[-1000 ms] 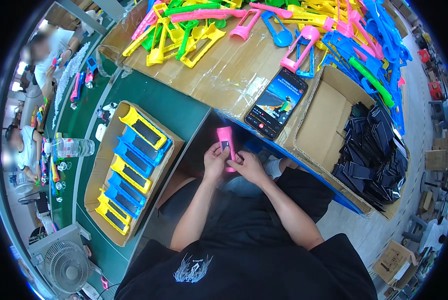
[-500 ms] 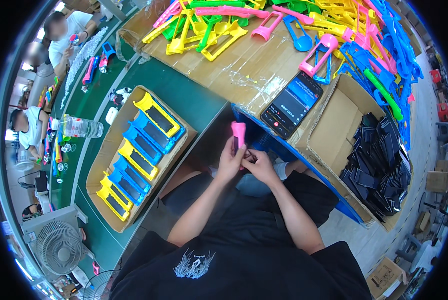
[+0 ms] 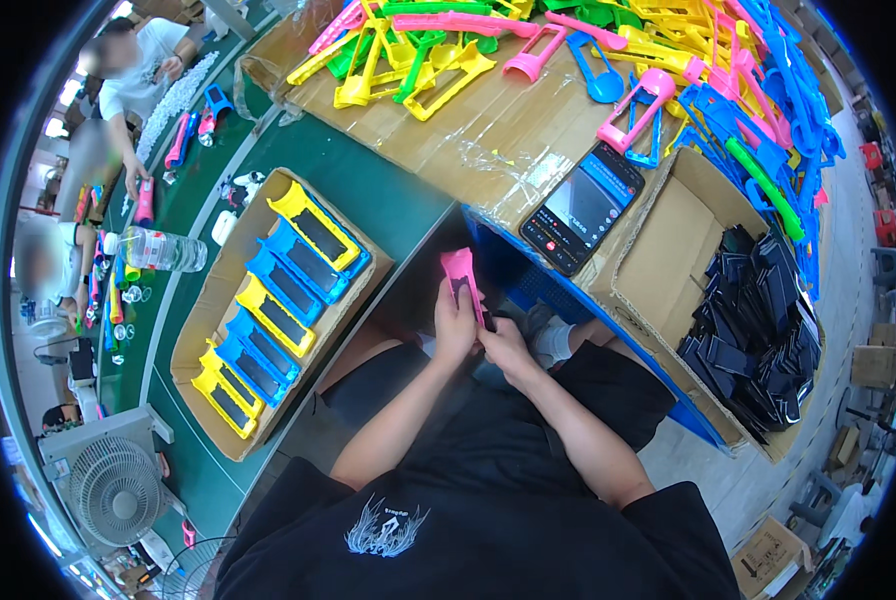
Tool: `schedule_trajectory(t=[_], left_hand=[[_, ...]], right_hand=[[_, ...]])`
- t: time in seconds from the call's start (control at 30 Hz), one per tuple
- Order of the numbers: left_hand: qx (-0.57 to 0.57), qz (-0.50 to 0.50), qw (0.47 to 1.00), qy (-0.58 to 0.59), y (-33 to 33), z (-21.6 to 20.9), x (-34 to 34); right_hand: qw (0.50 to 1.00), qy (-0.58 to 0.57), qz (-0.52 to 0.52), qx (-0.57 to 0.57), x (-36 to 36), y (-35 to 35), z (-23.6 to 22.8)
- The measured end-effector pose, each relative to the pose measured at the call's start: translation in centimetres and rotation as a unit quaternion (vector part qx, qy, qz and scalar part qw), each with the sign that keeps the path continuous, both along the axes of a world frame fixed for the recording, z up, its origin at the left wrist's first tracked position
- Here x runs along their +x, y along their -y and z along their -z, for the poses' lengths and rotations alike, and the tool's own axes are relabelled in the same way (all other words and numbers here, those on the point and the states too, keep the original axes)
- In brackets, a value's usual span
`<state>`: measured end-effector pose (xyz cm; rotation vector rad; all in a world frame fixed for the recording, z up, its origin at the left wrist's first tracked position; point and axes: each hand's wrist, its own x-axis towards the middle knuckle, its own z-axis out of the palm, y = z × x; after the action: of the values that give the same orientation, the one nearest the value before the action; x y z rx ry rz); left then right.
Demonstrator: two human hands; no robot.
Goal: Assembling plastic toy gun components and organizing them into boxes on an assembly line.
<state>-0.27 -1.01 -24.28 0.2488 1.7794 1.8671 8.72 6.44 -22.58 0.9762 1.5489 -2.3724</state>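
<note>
My left hand (image 3: 454, 328) is wrapped round a pink plastic casing (image 3: 459, 264), held upright over my lap, its flared end pointing away from me. A dark flat panel (image 3: 486, 320) shows along the casing and at its near end. My right hand (image 3: 508, 349) is closed at that near end, its fingertips partly hidden. To the left, a cardboard box (image 3: 200, 318) holds a row of yellow casings (image 3: 317, 232) and blue casings (image 3: 286, 272), each with a dark panel in it. A cardboard box (image 3: 663, 250) on the right holds a heap of black panels (image 3: 753, 335).
A large pile of pink, yellow, green and blue casings (image 3: 668, 50) covers the far end of the cardboard-topped surface (image 3: 438, 140). A phone (image 3: 583, 208) lies near its edge. On the green table (image 3: 348, 175) stand a clear bottle (image 3: 168, 251) and a fan (image 3: 118, 490). Other people work at far left.
The pink casing has tilted and shifted slightly left and down in my left hand. My right hand has moved a little down and left, against its near end.
</note>
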Motion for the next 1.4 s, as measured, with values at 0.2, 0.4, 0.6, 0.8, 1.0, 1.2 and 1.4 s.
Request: schedule_trajectory(t=[0.2, 0.4, 0.6, 0.8, 1.0, 1.2, 1.4], left_hand=[[-0.136, -0.099, 0.976, -0.141, -0.6, -1.9, 1.5], [-0.132, -0.121, 0.967, -0.181, 0.2, -4.5, 1.0], [-0.114, -0.038, 0.982, -0.146, 6.2, -13.6, 2.5], [-0.076, -0.145, 0.974, -0.159, 13.3, -26.4, 0.4], [-0.164, -0.133, 0.962, -0.171, 16.5, -26.3, -12.6], [-0.238, -0.053, 0.959, -0.144, 15.3, -21.7, -16.5], [-0.514, -0.016, 0.811, -0.278, 12.0, -23.5, -14.1]], right_hand=[[0.997, 0.004, 0.068, -0.02, 0.5, 0.9, 1.5], [0.997, -0.046, 0.03, 0.046, 0.1, 0.3, 1.2], [0.976, -0.049, 0.139, -0.16, 0.0, -2.9, -1.8], [0.947, -0.086, 0.143, -0.274, 0.2, -4.5, -0.1], [0.979, -0.08, 0.104, -0.156, -0.5, -3.8, -2.4], [0.987, -0.069, 0.1, -0.106, 0.5, -4.9, -1.1], [0.992, -0.052, 0.073, -0.084, 1.2, -5.0, -0.3]])
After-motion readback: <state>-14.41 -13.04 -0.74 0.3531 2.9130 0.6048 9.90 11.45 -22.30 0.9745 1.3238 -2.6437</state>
